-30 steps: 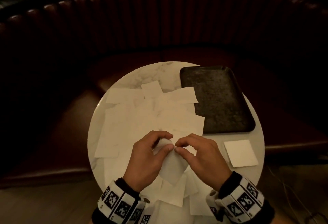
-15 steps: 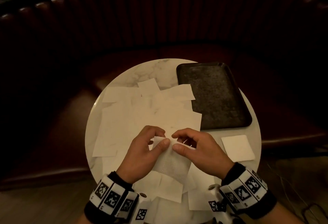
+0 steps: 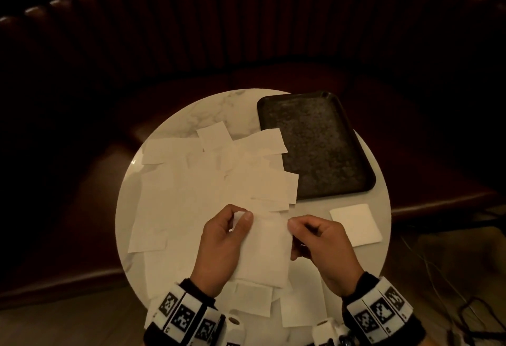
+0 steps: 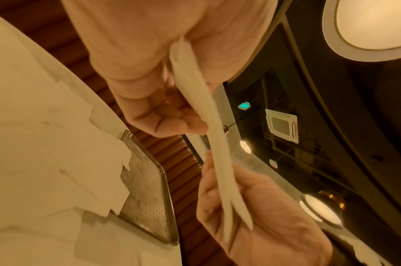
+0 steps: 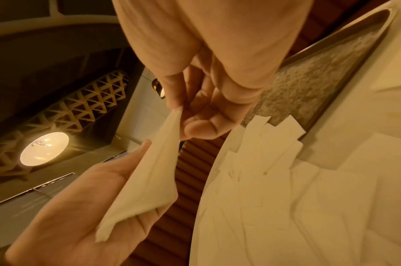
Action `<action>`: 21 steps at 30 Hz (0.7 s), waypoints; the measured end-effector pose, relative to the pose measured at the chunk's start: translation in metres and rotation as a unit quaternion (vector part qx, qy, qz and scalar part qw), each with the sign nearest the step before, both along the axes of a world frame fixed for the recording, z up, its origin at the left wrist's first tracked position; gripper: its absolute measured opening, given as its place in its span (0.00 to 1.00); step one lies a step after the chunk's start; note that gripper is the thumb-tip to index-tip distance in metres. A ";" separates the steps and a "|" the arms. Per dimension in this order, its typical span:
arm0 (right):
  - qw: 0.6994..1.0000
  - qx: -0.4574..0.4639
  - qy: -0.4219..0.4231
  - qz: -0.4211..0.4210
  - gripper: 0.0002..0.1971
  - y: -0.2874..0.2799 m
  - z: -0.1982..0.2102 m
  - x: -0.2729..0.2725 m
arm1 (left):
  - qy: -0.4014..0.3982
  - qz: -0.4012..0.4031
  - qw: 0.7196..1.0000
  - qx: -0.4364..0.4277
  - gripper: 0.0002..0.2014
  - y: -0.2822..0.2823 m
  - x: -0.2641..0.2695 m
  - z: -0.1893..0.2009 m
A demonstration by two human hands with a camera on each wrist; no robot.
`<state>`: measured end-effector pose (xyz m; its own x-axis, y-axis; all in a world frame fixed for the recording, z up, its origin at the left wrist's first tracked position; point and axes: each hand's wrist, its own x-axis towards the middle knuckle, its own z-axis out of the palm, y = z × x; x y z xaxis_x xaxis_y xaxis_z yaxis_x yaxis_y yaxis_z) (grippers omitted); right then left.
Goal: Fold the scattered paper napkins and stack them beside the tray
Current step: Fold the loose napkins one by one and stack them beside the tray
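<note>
A white paper napkin hangs between both hands above the near side of the round marble table. My left hand pinches its upper left corner, my right hand pinches the upper right corner. From the left wrist view the same napkin shows edge-on as doubled layers; from the right wrist view the napkin drapes over the left palm. Several loose napkins lie overlapping on the table. The dark tray sits at the far right. One folded napkin lies just in front of the tray.
A curved dark red leather bench wraps around the far side of the table. More napkins lie at the near edge under my wrists. Cables run on the floor at the right.
Both hands have drawn apart along the napkin's top edge, spreading it wider and flatter. The view has shifted slightly; the table's other napkins have not moved.
</note>
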<state>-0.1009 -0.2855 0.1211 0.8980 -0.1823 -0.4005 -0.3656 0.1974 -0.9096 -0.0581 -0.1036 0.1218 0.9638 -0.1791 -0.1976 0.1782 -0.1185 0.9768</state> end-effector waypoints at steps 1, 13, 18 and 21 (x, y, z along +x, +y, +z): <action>1.000 0.003 0.007 -0.012 0.08 -0.001 -0.002 0.000 | 0.001 0.001 1.000 0.006 0.10 -0.005 -0.001 -0.003; 0.986 -0.150 0.063 0.022 0.04 -0.102 -0.068 0.014 | 0.099 0.019 0.992 0.075 0.09 -0.017 -0.004 -0.050; 0.877 -0.431 0.165 0.134 0.07 -0.189 -0.121 0.043 | 0.079 -0.007 0.952 0.297 0.09 0.033 -0.006 -0.097; 0.827 -0.500 0.206 0.152 0.09 -0.195 -0.148 0.052 | 0.051 -0.064 0.896 0.436 0.06 0.051 -0.007 -0.121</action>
